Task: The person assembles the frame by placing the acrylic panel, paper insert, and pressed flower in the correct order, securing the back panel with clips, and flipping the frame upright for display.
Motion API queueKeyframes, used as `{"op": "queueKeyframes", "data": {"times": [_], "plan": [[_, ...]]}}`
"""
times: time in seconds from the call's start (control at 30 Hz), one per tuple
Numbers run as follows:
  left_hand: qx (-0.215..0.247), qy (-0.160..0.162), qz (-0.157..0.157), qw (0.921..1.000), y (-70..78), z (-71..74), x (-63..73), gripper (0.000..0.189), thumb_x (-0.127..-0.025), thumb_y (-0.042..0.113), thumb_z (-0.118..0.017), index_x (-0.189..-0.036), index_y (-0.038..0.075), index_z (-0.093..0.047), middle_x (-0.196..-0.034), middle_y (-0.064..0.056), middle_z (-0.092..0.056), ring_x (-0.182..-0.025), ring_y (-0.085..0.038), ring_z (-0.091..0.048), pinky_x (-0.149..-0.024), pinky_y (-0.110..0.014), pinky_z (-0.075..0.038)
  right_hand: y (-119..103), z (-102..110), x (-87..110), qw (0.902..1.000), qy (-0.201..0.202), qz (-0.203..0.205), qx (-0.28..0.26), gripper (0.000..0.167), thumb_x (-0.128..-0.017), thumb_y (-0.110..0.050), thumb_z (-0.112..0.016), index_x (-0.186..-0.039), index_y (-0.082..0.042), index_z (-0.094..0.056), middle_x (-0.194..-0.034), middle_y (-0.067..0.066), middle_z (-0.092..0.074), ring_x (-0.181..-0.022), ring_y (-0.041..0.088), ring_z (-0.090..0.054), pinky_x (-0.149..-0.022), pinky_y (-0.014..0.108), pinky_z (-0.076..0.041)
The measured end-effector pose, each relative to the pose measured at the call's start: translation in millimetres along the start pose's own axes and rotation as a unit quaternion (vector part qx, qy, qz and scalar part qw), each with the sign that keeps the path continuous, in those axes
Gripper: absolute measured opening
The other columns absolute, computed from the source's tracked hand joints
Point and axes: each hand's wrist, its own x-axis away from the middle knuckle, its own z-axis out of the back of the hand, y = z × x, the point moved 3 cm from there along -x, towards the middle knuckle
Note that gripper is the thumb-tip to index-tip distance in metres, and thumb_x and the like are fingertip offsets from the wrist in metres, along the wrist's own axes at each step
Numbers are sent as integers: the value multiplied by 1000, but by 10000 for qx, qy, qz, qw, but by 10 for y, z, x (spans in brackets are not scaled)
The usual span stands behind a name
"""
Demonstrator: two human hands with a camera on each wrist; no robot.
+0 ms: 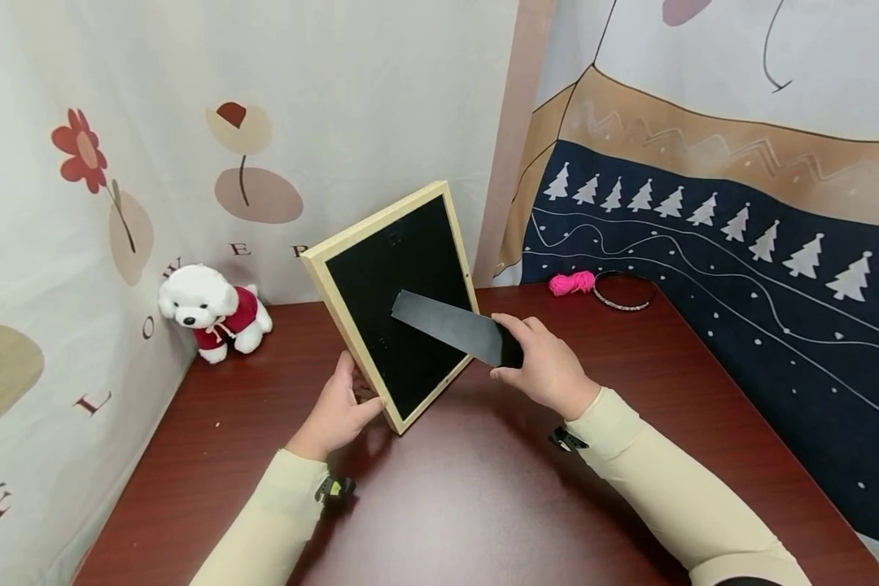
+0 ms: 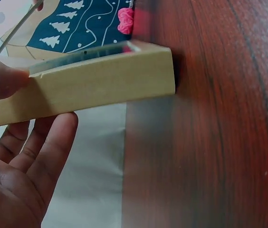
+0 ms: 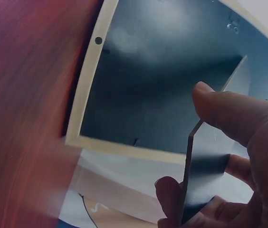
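A picture frame (image 1: 359,325) with a pale wood border and black back is tilted over the table, its back facing me. My left hand (image 1: 340,411) grips its lower left edge, thumb on the back side and fingers behind, as the left wrist view also shows on the wooden side (image 2: 105,78). A black easel stand (image 1: 450,325) sticks out from the middle of the back. The free end of that stand is pinched between the thumb and fingers of my right hand (image 1: 549,366). In the right wrist view the stand (image 3: 210,152) is angled away from the backing (image 3: 148,71).
A white plush dog (image 1: 216,313) in a red outfit sits at the table's back left. Pink yarn (image 1: 571,283) and a thin headband (image 1: 623,305) lie at the back right. Printed curtains (image 1: 381,98) hang behind the brown table (image 1: 439,505).
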Motion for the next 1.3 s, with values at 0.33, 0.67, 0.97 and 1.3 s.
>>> {"op": "queueKeyframes", "data": {"times": [0.33,0.67,0.97,1.3], "plan": [[-544,63,-71,9985,32,37,35,47,-89,-3,-72,-125,5,-43,-112,-19,-62,-105,-35,-71,-82,-41,-63,48,-16,-13,9998,9,161,-99,87,-82,-32,-93,-155,-21,-48,-127,11,-62,-101,26,-61,-80,45,-59],[-957,209,-58,9952,62,48,81,46,-87,-1,-73,-124,4,-46,-114,-18,-62,-102,-34,-72,-87,-49,-62,121,-33,-38,9983,121,-55,-561,83,-80,-30,-94,-149,-13,-50,-133,11,-65,-108,29,-64,-92,49,-58],[-1556,434,-160,9867,67,37,98,38,-87,2,-74,-116,6,-50,-105,-14,-63,-92,-27,-70,-82,-45,-60,291,-40,-53,9899,123,-324,-1376,85,-82,-28,-93,-150,-13,-45,-143,15,-62,-118,31,-64,-101,51,-56],[-2188,609,-512,9725,126,-20,119,39,-84,3,-77,-112,7,-52,-100,-7,-59,-81,-23,-63,-74,-41,-55,518,-123,-117,9856,-359,48,-1652,85,-84,-12,-90,-153,-13,-41,-148,17,-59,-102,27,-67,-90,44,-60]]}}
